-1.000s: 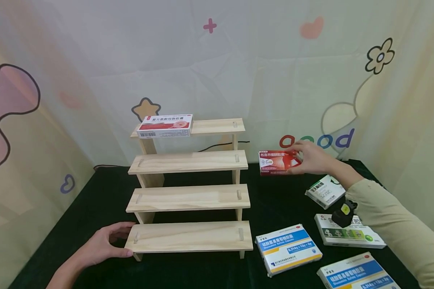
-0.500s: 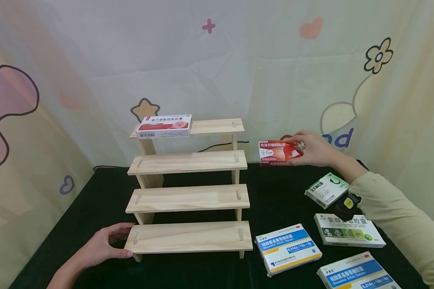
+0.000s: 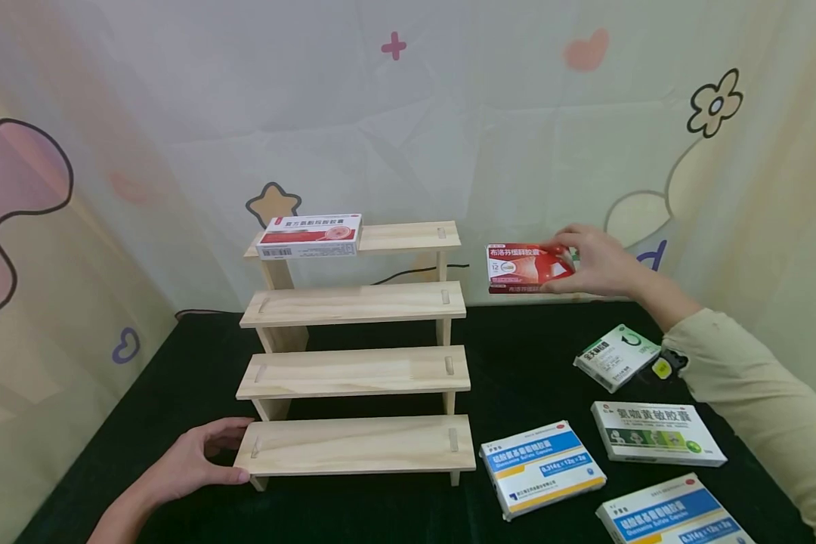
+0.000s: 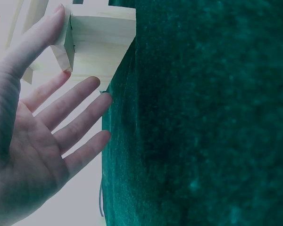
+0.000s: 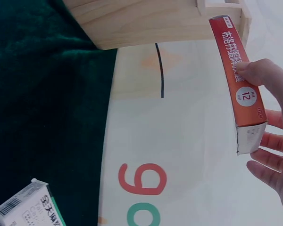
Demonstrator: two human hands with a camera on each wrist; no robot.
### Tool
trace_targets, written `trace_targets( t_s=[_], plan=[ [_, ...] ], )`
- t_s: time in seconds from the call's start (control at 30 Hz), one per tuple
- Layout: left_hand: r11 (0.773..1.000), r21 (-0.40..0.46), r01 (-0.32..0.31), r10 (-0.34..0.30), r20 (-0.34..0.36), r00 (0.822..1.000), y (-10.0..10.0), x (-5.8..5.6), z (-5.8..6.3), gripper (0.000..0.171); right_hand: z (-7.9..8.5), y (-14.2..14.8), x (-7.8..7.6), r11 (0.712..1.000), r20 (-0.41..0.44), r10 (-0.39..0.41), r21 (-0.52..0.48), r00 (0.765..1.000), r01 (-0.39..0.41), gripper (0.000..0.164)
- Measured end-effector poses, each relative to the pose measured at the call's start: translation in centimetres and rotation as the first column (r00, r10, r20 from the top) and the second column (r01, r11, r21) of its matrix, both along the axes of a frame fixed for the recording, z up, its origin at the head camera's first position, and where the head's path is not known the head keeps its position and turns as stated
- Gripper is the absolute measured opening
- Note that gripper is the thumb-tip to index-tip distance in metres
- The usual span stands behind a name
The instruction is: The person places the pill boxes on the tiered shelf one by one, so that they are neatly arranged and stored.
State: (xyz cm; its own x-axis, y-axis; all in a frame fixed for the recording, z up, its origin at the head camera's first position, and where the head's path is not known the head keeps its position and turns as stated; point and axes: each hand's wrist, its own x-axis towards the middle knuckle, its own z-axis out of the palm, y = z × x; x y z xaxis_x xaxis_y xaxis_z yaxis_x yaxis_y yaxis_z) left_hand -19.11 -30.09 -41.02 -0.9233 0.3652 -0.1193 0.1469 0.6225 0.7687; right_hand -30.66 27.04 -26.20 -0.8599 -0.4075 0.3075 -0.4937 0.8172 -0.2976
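1. Right hand (image 3: 601, 261): gripping the red box (image 3: 520, 268) by its right end, thumb on one narrow side and fingers opposite. The hold probably leaves the printed front uncovered; that face shows towards the head camera.

2. Position of red box: in the air, to the right of the wooden stand (image 3: 353, 372) and apart from it. No support visible other than the hand, so the grip presumably carries its full weight.

3. Left hand (image 3: 177, 459): pinching the left end of the lowest shelf (image 3: 360, 447), thumb at the front edge, index finger at the rear. Left wrist view shows the other fingers extended, off the wood. Judged a light steadying hold, since the stand looks slight enough to shift if knocked.

4. White-and-red box (image 3: 309, 236): lying flat on the left part of the top shelf (image 3: 408, 237), print facing front, presumably for reading.

5. Right of the stand, flat on the dark cloth (image 3: 353, 517): green-and-white box (image 3: 615, 359), white box with a picture strip (image 3: 656, 432), two blue-and-white boxes (image 3: 542, 468). Spaced apart at differing angles; likely easy for the right hand to pick singly.
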Motion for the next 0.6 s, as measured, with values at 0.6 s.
trace_targets(
  t_s=[0.6],
  plan=[
    [1.0, 0.005, 0.01, -0.01, -0.002, 1.0, -0.1, 0.1, 0.1, 0.063, 2.8, -0.7, -0.6, 0.999, -0.047, 0.017, -0.036, 0.999, -0.019, 0.061]
  ],
)
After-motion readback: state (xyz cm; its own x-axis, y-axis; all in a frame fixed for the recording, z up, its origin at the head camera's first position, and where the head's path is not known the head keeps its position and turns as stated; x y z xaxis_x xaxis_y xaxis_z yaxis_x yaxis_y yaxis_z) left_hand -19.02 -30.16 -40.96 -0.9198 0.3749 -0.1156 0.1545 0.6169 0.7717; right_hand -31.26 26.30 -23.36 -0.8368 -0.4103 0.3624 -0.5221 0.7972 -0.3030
